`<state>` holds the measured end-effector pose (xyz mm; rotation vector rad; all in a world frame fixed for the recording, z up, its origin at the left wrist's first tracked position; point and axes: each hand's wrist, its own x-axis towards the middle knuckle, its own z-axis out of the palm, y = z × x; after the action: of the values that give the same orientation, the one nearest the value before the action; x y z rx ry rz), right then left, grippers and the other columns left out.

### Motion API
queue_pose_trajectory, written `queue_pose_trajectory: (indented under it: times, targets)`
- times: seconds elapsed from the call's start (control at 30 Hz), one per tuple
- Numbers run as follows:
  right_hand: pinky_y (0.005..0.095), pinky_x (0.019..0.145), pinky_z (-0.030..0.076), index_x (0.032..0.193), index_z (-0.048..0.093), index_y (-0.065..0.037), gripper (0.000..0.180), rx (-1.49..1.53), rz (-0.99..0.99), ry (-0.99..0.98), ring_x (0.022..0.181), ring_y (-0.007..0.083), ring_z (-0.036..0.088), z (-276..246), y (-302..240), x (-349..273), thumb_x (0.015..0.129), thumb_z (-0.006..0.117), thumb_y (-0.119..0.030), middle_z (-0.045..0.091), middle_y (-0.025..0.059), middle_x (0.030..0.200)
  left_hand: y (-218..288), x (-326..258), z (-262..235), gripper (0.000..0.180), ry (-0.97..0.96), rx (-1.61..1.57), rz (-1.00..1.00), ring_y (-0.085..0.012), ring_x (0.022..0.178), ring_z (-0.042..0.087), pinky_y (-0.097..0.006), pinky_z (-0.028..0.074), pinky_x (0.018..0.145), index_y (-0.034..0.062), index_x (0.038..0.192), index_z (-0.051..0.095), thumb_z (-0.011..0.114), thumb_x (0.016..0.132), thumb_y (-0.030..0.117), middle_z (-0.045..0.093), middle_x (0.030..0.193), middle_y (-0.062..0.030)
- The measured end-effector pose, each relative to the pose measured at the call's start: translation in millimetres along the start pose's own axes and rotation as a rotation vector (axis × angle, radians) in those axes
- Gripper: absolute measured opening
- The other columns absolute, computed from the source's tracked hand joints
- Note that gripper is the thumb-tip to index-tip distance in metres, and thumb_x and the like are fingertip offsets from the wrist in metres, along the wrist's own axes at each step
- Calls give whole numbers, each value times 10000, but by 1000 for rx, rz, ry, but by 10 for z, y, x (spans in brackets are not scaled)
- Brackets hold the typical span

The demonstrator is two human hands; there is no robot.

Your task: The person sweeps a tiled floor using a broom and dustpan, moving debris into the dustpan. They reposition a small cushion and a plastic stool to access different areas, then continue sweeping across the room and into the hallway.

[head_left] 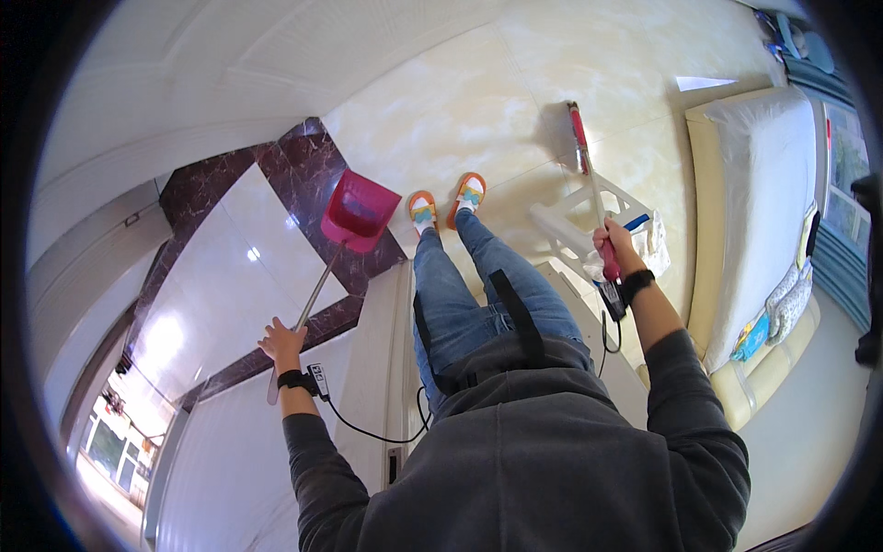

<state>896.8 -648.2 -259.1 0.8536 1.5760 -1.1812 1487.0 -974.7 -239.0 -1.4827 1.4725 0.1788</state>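
My left hand (281,342) grips the metal handle of a long pink dustpan (357,213), whose pan hangs just over the dark marble strip of the floor, left of my feet. My right hand (614,245) is closed around the red handle of a broom (581,145). The broom's red head rests on the cream tiles ahead and to the right of my orange slippers (448,203). Both wrists wear black bands with a cable. I stand in a doorway, looking straight down at my jeans and grey sweater.
A white stool or small rack (589,221) with a cloth stands right beside the broom. A bed with a white mattress (771,193) fills the right side. A white door frame (382,340) and door lie at my left; a bright window shows at lower left.
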Motion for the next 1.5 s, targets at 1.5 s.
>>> queue_pose_trajectory:
  times: [1.5]
  targets:
    - [358,362,416,1254,366,-130,370,-163,-239,270,398,233,489,1549,1543,550,892,374,-204,503,117,592,-338,103,-2880,271,457,-372,836,-382,759,591,-421,469,646,63,989,559,612,734,137,603,773,-212]
